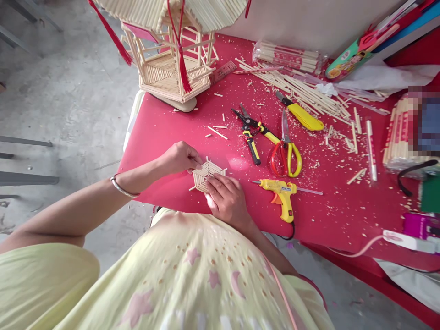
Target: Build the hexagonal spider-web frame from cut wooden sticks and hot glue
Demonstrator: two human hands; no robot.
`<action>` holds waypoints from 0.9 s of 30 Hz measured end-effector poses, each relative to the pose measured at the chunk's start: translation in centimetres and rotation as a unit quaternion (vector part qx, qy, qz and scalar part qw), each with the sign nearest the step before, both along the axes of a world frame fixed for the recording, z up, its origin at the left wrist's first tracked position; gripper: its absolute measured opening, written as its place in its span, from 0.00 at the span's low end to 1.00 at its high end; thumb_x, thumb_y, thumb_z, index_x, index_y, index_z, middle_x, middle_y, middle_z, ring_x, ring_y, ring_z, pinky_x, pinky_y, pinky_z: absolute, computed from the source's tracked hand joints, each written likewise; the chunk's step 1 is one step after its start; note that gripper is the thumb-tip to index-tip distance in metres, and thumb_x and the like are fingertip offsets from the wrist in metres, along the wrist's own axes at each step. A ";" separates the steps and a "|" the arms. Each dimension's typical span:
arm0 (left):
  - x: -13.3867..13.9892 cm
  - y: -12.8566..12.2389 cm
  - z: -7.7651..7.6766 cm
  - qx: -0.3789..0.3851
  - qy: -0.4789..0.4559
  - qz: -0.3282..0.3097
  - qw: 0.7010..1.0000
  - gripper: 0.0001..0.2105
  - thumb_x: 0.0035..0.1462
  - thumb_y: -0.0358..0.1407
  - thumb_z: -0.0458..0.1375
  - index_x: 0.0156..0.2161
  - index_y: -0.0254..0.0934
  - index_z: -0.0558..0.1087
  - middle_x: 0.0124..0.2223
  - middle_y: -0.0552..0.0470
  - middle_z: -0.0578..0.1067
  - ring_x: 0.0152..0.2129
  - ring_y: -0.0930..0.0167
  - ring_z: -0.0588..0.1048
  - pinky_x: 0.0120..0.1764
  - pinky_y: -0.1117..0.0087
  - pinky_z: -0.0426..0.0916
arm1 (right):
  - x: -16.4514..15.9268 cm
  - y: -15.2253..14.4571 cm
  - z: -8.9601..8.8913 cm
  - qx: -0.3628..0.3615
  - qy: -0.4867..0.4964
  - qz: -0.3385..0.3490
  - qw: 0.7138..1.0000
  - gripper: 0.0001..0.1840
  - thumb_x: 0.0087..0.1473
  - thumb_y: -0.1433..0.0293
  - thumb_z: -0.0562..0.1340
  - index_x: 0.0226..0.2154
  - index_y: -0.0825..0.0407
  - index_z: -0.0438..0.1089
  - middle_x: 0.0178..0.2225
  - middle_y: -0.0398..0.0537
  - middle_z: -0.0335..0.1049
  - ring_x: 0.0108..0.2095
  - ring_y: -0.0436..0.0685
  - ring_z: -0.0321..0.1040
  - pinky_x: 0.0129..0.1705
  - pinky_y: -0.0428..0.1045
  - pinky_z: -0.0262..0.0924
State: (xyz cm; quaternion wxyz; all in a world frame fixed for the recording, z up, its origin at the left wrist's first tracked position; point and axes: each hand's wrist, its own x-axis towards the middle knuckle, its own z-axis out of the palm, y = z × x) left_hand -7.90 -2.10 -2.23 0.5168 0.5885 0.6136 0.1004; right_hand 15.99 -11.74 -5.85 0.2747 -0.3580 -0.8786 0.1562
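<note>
A small hexagonal panel of thin wooden sticks (200, 178), laid in nested rings with a few stick ends jutting out, is near the table's front edge. My left hand (180, 157) is closed in a pinch at the panel's upper left corner; what its fingertips hold is hidden. My right hand (227, 196) grips the panel's lower right side, fingers over the top and thumb at the near edge. Right of that hand lies a yellow hot glue gun (283, 195) with a clear glue stick in its back. Beyond it are red-and-yellow-handled scissors (287, 151) and black-and-yellow pliers (252, 133).
A stick-built pavilion (172, 78) with red tassels stands at the back left. A yellow utility knife (304, 115), loose sticks (302, 91), wrapped stick bundles (288, 56) and scattered chips cover parts of the red tabletop (330, 220). A white power strip (407, 241) sits at right.
</note>
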 end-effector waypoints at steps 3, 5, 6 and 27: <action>0.0 0.0 0.1 -0.004 0.004 0.002 1.000 0.07 0.45 0.35 0.67 0.31 0.36 0.85 0.21 0.53 0.78 0.20 0.70 0.76 0.26 0.73 0.70 | 0.0 0.0 0.0 0.004 0.002 0.000 1.000 0.19 0.65 0.71 0.60 0.57 0.51 0.73 0.58 0.52 0.76 0.61 0.62 0.68 0.63 0.60 0.57; 0.1 0.0 0.2 -0.006 0.006 0.003 1.000 0.07 0.45 0.35 0.67 0.31 0.36 0.85 0.21 0.53 0.78 0.20 0.70 0.76 0.26 0.73 0.70 | 0.0 0.0 0.0 0.009 0.004 -0.001 1.000 0.18 0.65 0.71 0.60 0.56 0.52 0.73 0.57 0.52 0.77 0.60 0.62 0.69 0.63 0.60 0.58; 0.1 0.0 0.2 -0.007 0.006 0.003 1.000 0.07 0.45 0.35 0.67 0.31 0.36 0.85 0.21 0.53 0.78 0.20 0.70 0.77 0.26 0.73 0.70 | -0.1 0.0 0.0 0.012 0.005 -0.002 1.000 0.18 0.65 0.71 0.60 0.56 0.53 0.73 0.57 0.52 0.77 0.60 0.62 0.69 0.63 0.60 0.58; -0.2 0.1 0.4 0.012 0.027 -0.026 0.999 0.08 0.46 0.36 0.68 0.33 0.39 0.86 0.23 0.54 0.80 0.23 0.69 0.78 0.27 0.74 0.70 | -0.1 0.0 0.2 -0.001 0.002 -0.005 1.000 0.18 0.65 0.71 0.60 0.56 0.50 0.74 0.57 0.52 0.77 0.60 0.61 0.69 0.62 0.59 0.59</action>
